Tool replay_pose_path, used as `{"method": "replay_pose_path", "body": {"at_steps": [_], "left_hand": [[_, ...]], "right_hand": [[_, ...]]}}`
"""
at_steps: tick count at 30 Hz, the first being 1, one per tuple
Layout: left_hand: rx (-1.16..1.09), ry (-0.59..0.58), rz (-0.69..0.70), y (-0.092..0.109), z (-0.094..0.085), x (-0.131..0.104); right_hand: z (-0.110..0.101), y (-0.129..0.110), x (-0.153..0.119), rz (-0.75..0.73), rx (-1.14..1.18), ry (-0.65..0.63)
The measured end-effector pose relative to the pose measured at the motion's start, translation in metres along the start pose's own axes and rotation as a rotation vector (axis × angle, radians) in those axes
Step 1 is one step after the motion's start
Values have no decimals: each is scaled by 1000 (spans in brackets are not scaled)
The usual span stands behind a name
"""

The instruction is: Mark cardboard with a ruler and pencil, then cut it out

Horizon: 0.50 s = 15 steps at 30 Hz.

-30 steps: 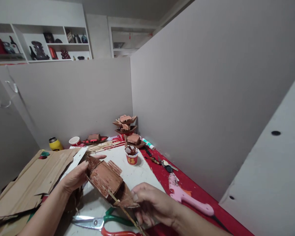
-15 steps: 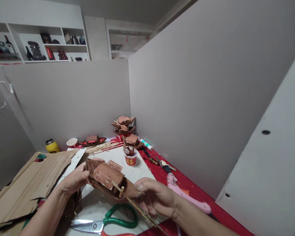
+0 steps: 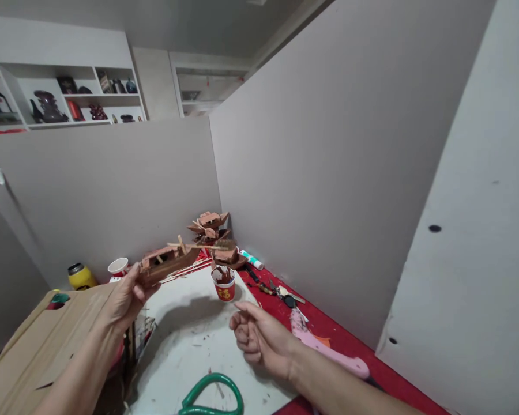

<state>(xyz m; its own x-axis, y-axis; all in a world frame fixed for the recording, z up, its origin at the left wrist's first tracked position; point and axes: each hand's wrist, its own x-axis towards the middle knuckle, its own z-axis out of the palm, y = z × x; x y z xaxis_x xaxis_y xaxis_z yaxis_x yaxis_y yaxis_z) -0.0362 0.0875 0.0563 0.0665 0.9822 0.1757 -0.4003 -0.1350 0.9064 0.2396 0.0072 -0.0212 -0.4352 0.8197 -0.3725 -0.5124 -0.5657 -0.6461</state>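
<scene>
A small brown model boat (image 3: 168,265) with a thin stick jutting from one end is raised above the white board (image 3: 185,340). My left hand (image 3: 127,294) grips its near left end. My right hand (image 3: 262,340) hangs over the board's right side, away from the boat, its fingers curled with nothing seen in them. Just beyond it stands a red paper cup (image 3: 224,283) with brown smears inside. Green-handled scissors (image 3: 211,380) lie at the bottom edge, partly out of view.
More model boats (image 3: 210,226) are stacked in the corner. On the red cloth (image 3: 328,323) lie a pink-handled tool (image 3: 341,358), keys (image 3: 289,295) and a white-green tube (image 3: 251,259). Cardboard (image 3: 47,340), a yellow bottle (image 3: 81,276) and a white cup (image 3: 118,266) are at left.
My right hand has let go of the boat. My left hand has lifted and turned the boat away to the upper left. The view has shifted slightly.
</scene>
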Motion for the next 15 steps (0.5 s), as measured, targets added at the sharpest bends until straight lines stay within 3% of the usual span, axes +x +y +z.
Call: {"method": "replay_pose_path", "body": {"at_steps": [4, 9, 15], "left_hand": [[36, -10, 101, 3, 29, 63], [72, 6, 231, -9, 66, 143], [139, -66, 279, -28, 84, 196]], "right_hand": [[3, 10, 0, 6, -41, -22], [2, 14, 0, 9, -94, -8], [-6, 13, 8, -83, -233, -100]]}}
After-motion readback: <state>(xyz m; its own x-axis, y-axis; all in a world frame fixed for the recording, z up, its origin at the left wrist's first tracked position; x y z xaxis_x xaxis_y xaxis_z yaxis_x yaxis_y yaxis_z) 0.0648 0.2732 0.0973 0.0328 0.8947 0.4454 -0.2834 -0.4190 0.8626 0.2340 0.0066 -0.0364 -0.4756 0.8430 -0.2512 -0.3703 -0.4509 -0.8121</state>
